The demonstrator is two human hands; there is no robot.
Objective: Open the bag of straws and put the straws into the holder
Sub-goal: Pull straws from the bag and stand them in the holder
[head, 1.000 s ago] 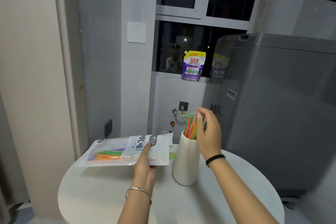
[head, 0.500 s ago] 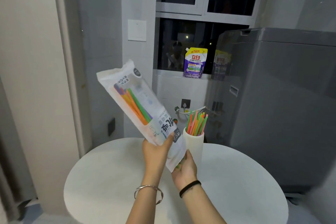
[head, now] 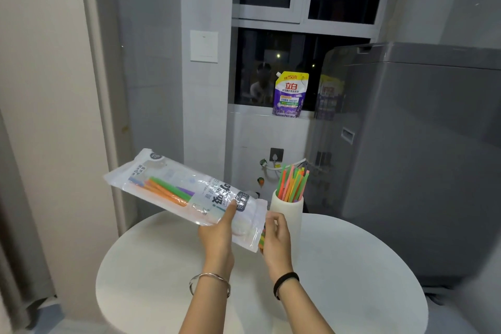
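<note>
Above the round white table [head: 352, 266] we see the bag of straws [head: 187, 192] held in the air, tilted, its sealed end up to the left and its open end down to the right, near the holder [head: 286, 221]. Our left hand [head: 219, 236] grasps the bag near the open end, thumb pressed on the printed front, fingers behind the plastic. A few loose straws [head: 165, 188], orange, green and purple, lie inside the bag toward its upper part. Our right hand [head: 276, 238] sits right at the bag mouth, fingers curled around a small bunch of coloured straw ends [head: 262, 236] poking out of the opening; whether the pinch is tight on them we cannot tell for sure, but contact looks made. White holder stands upright on the table just behind the right hand, with straws in the holder [head: 292, 184] fanned out, orange, green, pink. Silver bangle [head: 210, 283] on left wrist, black band [head: 286, 279] on right wrist. Detergent pouch [head: 290, 95] on the window sill behind, grey appliance [head: 420, 157] to the right of the table.
</note>
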